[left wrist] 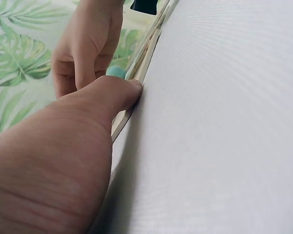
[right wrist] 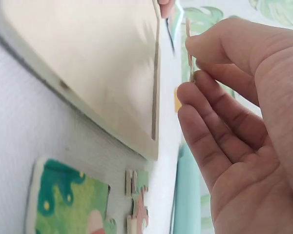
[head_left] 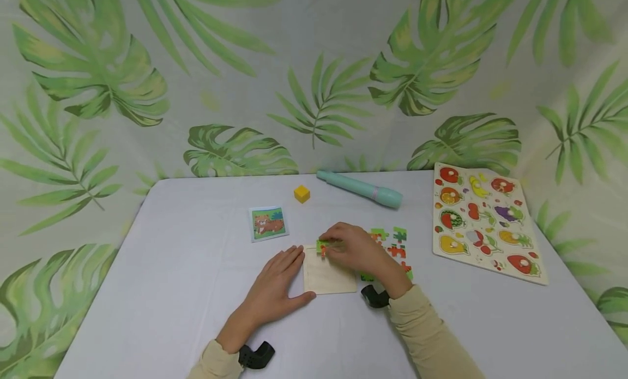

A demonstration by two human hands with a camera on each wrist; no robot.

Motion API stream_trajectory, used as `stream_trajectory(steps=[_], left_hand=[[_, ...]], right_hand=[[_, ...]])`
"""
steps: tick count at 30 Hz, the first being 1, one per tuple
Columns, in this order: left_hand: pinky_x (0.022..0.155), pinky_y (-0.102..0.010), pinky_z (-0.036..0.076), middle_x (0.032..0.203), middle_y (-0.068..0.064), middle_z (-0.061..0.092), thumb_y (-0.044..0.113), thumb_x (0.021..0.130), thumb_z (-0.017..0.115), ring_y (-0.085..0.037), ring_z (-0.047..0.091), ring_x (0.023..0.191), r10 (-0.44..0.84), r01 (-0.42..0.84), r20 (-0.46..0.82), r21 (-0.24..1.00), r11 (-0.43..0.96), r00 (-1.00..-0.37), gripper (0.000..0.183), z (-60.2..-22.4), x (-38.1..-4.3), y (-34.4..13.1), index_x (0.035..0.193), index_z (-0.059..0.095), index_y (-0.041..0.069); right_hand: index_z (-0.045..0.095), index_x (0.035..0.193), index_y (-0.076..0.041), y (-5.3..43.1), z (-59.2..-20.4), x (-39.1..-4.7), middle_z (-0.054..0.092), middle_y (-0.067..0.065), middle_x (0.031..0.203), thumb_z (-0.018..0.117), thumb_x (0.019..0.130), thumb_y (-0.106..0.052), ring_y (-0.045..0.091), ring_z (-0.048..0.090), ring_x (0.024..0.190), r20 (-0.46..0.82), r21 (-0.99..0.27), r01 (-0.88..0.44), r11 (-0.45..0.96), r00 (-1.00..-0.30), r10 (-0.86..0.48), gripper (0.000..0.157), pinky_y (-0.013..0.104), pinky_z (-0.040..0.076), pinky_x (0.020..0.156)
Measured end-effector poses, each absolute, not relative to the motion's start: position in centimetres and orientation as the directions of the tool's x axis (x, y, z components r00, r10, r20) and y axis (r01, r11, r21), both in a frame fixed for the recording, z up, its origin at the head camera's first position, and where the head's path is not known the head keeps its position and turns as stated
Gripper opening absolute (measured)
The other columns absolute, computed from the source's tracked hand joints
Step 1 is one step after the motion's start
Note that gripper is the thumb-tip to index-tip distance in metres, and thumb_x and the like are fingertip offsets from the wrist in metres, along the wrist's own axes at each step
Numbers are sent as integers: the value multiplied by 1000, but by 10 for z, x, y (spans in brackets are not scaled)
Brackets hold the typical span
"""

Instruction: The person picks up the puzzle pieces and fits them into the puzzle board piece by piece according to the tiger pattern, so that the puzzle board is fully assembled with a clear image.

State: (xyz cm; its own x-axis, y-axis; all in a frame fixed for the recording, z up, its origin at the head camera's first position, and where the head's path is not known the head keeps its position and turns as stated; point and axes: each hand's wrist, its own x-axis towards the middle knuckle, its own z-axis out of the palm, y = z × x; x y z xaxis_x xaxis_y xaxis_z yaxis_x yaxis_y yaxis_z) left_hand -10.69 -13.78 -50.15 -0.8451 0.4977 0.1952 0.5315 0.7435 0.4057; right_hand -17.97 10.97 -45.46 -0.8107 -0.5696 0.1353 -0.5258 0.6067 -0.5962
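Note:
A square wooden puzzle tray [head_left: 330, 278] with a raised rim lies on the table, its bare floor showing. My left hand [head_left: 276, 285] rests flat along its left side, with the thumb at the near left corner. Above the tray's far left part, my right hand [head_left: 354, 250] pinches a green and orange puzzle piece [head_left: 321, 247] between thumb and fingers. In the right wrist view this puzzle piece [right wrist: 190, 53] appears edge-on. Several loose puzzle pieces [head_left: 396, 251] lie to the right of the tray, partly hidden behind the right forearm.
Beyond the left hand lies a picture card [head_left: 269, 224] with a spotted animal on it. A yellow cube [head_left: 301, 193] and a mint-green cylindrical tool [head_left: 360, 189] are near the back edge. At the right sits a fruit puzzle board [head_left: 483, 221].

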Motion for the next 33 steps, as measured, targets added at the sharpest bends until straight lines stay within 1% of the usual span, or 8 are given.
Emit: stream_trajectory(steps=[6, 14, 24, 33], left_hand=[[128, -46, 26, 166, -11, 37, 57, 91, 70, -26, 31, 155, 496, 519, 169, 405, 753, -852, 90, -502, -108, -137, 155, 43, 0], [128, -46, 26, 166, -11, 36, 58, 92, 69, -26, 30, 155, 494, 508, 150, 412, 756, -856, 91, -501, -108, -136, 156, 41, 1], [129, -44, 24, 167, -8, 34, 60, 92, 67, -23, 28, 156, 489, 494, 125, 405, 769, -864, 92, -501, -108, -136, 158, 39, 3], [128, -45, 25, 167, -9, 35, 60, 92, 68, -24, 29, 156, 489, 500, 138, 401, 768, -862, 91, -502, -107, -137, 157, 40, 2]], right_hand=[[77, 118, -12, 105, -459, -181, 71, -1, 115, 74, 93, -13, 17, 67, 107, 129, -606, -527, 595, -804, -581, 25, 40, 57, 96], [77, 118, -11, 98, -465, -181, 71, -1, 114, 74, 93, -13, 17, 67, 108, 108, -581, -540, 609, -792, -601, 25, 39, 57, 97], [77, 119, -12, 95, -466, -181, 70, -2, 113, 73, 94, -14, 16, 66, 107, 97, -557, -559, 614, -778, -621, 25, 38, 57, 96], [77, 119, -11, 93, -467, -180, 71, 0, 113, 73, 95, -15, 19, 66, 109, 99, -548, -587, 596, -753, -651, 25, 40, 56, 99]])
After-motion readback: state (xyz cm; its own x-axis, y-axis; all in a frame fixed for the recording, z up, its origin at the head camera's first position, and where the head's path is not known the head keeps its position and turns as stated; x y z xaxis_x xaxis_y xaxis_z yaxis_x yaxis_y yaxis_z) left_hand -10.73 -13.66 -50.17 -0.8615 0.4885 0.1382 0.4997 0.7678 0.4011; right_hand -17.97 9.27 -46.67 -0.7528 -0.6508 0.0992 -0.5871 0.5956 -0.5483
